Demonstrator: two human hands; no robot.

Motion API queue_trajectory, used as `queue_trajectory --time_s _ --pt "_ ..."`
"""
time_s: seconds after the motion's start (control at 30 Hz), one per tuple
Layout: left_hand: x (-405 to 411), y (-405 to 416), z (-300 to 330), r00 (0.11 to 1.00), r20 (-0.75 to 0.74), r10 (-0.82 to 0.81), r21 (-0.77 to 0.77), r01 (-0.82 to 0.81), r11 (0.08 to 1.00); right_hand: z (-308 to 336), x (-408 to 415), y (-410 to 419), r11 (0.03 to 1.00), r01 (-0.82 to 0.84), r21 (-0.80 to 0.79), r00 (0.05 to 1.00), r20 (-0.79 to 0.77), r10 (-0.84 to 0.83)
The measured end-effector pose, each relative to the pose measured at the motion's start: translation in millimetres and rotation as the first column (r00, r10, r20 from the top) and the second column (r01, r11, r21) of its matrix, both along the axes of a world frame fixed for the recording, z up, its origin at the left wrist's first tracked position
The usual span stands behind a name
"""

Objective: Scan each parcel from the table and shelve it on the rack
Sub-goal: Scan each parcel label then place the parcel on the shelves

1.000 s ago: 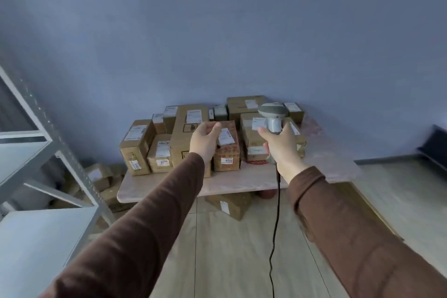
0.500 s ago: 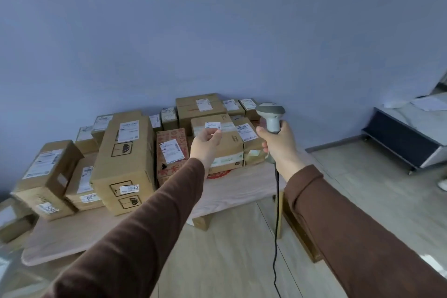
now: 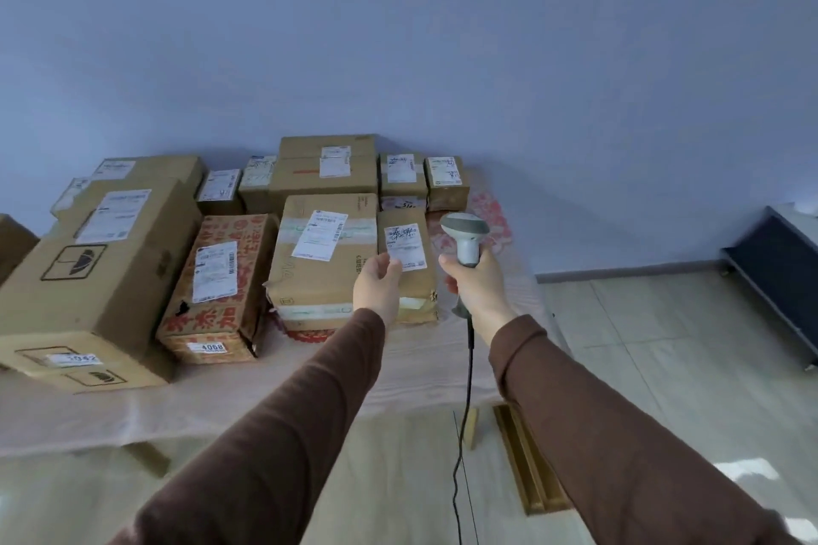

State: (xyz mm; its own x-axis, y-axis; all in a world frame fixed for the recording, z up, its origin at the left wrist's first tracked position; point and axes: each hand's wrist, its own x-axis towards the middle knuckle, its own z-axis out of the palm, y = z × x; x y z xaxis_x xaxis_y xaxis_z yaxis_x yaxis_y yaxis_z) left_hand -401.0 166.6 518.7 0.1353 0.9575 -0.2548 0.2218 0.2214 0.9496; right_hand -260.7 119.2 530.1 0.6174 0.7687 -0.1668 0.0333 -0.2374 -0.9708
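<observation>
Several brown cardboard parcels with white labels crowd a pale table (image 3: 221, 394). My left hand (image 3: 376, 285) reaches out with loosely curved fingers, holding nothing, right in front of a small narrow parcel (image 3: 411, 261) at the near right of the pile. My right hand (image 3: 476, 288) grips the handle of a white and grey corded scanner (image 3: 464, 235), whose head points toward the parcels. Left of the narrow parcel sits a taped box (image 3: 323, 261), then a red-printed carton (image 3: 217, 283) and a large box (image 3: 97, 279). The rack is out of view.
More small parcels (image 3: 400, 175) line the back of the table against the blue wall. The scanner's black cable (image 3: 462, 434) hangs down to the tiled floor. A dark low cabinet (image 3: 779, 279) stands at the right. Wooden table legs (image 3: 526, 460) show below the tabletop.
The view has swung right and closer to the table; the rack at the left has left the frame. Both hands have come forward to the near right parcels, the scanner still held.
</observation>
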Motion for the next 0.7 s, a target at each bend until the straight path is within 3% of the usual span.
queue_trajectory --time_s 0.43,0.7 --pt "75 54 -72 0.971 -0.206 0.122 -0.094 -0.144 0.985 -88 40 69 0.988 -0.063 -0.141 0.998 -0.029 0.06" --pt "86 70 -87 0.914 -0.402 0.057 -0.17 -0.135 0.976 -110 53 77 0.974 -0.109 -0.198 0.991 -0.093 0.091"
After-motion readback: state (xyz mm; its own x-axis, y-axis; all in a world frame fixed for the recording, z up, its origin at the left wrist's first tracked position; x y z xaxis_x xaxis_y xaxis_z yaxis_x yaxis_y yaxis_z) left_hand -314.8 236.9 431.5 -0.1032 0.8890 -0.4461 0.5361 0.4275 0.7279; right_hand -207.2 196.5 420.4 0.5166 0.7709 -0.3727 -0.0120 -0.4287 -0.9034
